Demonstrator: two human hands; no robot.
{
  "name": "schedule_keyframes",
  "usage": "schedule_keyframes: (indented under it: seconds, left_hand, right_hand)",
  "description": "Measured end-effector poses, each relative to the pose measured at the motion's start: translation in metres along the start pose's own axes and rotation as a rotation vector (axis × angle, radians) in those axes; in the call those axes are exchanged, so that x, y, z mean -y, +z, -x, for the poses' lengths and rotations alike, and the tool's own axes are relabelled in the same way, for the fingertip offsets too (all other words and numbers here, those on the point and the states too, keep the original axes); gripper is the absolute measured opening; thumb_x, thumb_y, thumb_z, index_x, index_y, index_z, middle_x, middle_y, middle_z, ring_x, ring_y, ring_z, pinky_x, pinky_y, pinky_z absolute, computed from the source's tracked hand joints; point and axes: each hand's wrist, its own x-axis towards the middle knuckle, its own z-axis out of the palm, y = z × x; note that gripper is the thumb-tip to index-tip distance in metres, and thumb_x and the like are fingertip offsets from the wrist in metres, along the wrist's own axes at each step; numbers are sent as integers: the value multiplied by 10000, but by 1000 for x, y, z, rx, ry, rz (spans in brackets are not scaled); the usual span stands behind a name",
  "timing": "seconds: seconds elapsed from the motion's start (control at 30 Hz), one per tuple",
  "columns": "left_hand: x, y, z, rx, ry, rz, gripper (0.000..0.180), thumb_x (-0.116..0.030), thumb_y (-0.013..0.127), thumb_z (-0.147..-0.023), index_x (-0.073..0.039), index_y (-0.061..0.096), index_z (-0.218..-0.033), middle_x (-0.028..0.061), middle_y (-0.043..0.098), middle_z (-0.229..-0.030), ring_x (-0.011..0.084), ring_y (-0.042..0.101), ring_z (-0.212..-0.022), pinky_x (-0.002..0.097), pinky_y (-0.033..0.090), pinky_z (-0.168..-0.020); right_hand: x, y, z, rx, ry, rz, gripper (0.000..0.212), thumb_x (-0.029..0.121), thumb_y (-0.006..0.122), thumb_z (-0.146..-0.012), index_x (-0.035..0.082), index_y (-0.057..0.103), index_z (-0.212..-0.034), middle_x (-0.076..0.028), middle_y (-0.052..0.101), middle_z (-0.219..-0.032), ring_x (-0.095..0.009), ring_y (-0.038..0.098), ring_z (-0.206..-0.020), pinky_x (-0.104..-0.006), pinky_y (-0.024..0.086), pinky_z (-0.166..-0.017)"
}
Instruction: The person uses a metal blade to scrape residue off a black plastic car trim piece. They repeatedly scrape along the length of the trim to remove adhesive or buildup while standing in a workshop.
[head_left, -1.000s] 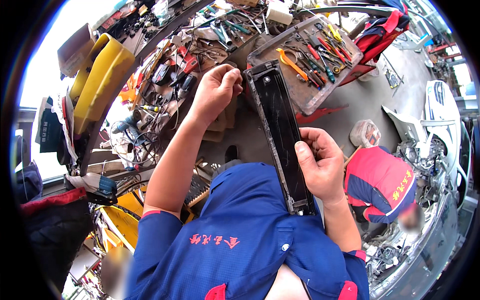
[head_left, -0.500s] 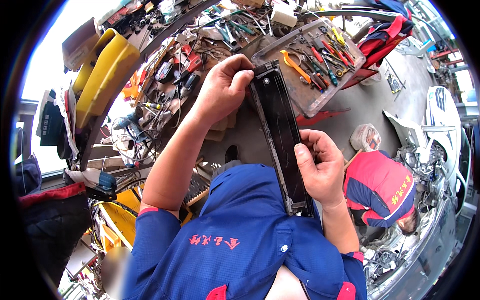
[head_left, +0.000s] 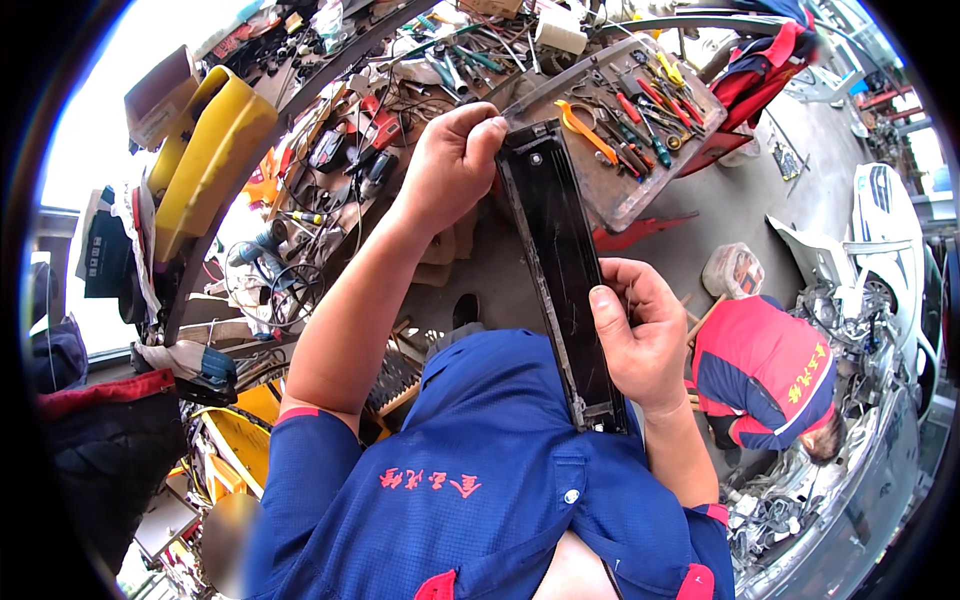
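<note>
A long, narrow black panel (head_left: 558, 240) with a shallow frame-like rim is held slanting in front of my body, its lower end close to my shirt. My right hand (head_left: 645, 330) grips its right edge, thumb on the face and fingers curled behind. At the far left corner of the panel is my left hand (head_left: 450, 165), fingers curled and thumb pressed to them in a pinch. What sits in that pinch, if anything, is too small to make out. A small round light spot (head_left: 536, 158) shows near the panel's far end.
Beyond my hands stands a tool tray (head_left: 625, 205) with pliers and screwdrivers. Left of it, a cluttered bench holds a power drill (head_left: 378, 172) and cables. A yellow part (head_left: 215, 150) stands far left. At right, a co-worker (head_left: 765, 370) bends beside a white car (head_left: 880, 235).
My left hand has risen slightly, and a small gap now shows by the panel's far corner. My right hand and the panel are almost still.
</note>
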Motion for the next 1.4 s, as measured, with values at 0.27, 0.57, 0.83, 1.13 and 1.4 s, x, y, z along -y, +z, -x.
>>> schedule_keyframes:
  seconds: [0.27,0.57,0.83,1.13,1.4]
  left_hand:
    - [15,-10,-2,-68,-377,162,296,-229,523,-1104,-66,641,-886,-30,586,-774,48,581,-769,226,455,-652]
    - [1,-6,28,109,-218,230,288,-111,597,-990,7,608,-1252,42,650,-952,88,614,-848,262,528,-795]
    - [3,8,29,76,-184,198,243,-18,589,-954,25,567,-1193,50,646,-944,86,584,-864,262,502,-787]
    - [7,17,28,-71,10,12,127,-39,551,-978,10,592,-1088,64,594,-821,110,525,-748,288,477,-716]
    - [12,15,20,-98,-31,-36,204,-113,507,-1061,-7,601,-914,-29,538,-755,56,465,-728,242,410,-685]
  right_hand:
    - [2,-2,4,-21,-12,-7,224,40,699,-982,-71,661,-1172,57,589,-817,-5,431,-678,-191,392,-603]
    - [-2,-2,3,-13,28,-16,212,42,696,-985,-68,664,-1163,66,555,-788,-3,416,-671,-191,375,-590]
    - [-3,-3,1,-5,18,1,202,34,693,-981,-62,666,-1157,67,549,-781,-2,417,-669,-193,367,-582]
    - [-2,1,2,-21,68,-76,226,43,696,-986,-58,663,-1186,47,627,-874,-1,451,-692,-183,403,-621]
    - [-8,2,3,-25,66,-127,249,68,702,-992,-54,667,-1206,28,675,-944,-7,481,-718,-187,431,-657]
